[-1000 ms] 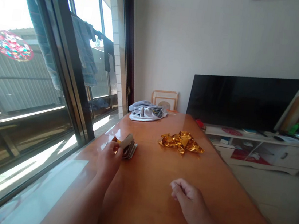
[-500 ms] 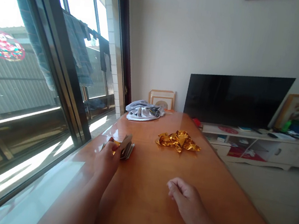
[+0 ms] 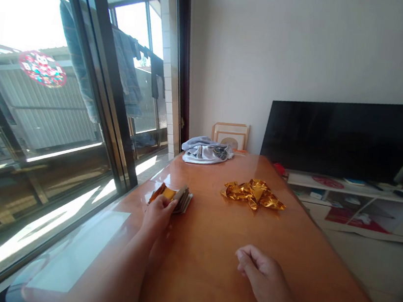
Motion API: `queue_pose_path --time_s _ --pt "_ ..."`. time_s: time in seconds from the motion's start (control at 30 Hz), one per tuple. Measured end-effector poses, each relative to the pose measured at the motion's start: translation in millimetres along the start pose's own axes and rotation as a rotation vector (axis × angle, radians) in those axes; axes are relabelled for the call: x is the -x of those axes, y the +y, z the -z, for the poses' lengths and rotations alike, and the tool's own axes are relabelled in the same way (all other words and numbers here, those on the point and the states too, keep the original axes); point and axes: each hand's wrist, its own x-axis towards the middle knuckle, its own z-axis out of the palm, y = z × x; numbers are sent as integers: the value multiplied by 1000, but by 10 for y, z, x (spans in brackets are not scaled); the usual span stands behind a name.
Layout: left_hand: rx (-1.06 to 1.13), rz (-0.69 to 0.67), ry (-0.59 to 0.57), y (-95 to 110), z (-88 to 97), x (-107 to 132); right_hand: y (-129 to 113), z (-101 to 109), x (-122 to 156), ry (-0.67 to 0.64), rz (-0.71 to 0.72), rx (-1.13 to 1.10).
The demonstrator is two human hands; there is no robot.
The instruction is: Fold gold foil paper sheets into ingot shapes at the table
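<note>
Gold foil lies in a crumpled-looking heap (image 3: 254, 194) on the far right part of the glossy brown desk (image 3: 206, 255), its pieces bent into points and hollows and massed so closely that I cannot count them. To the left, about level with that heap, is a stack of thin leaves (image 3: 182, 201), some standing up at a slant, with a gold face showing at its left. The left hand (image 3: 157, 216) touches the near side of the stack, fingers bent; whether it has pinched one leaf I cannot tell. The right hand (image 3: 258, 265) is nearer and to the right, loosely closed, with nothing visible in it.

Judging by how things lie, the heap seems to be the part already shaped, while the stack, still thick, seems unworked; the midway point is hard to place.

The desk's left edge runs close by the stack, beside the sliding glass door (image 3: 100, 88); its right edge slopes away beyond the heap and the right hand. A broad stretch of wood surface lies between the hands. At the far end, a grey cloth bundle (image 3: 206, 152) takes up the left corner.
</note>
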Motion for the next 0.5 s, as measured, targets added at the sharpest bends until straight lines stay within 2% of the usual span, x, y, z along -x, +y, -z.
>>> queue_pose_path --time_s 0.3,0.5 --pt "228 48 -111 -114 16 -26 42 11 -13 -13 -5 5" --pt "226 46 -63 -94 35 -29 90 15 -16 -22 -17 32"
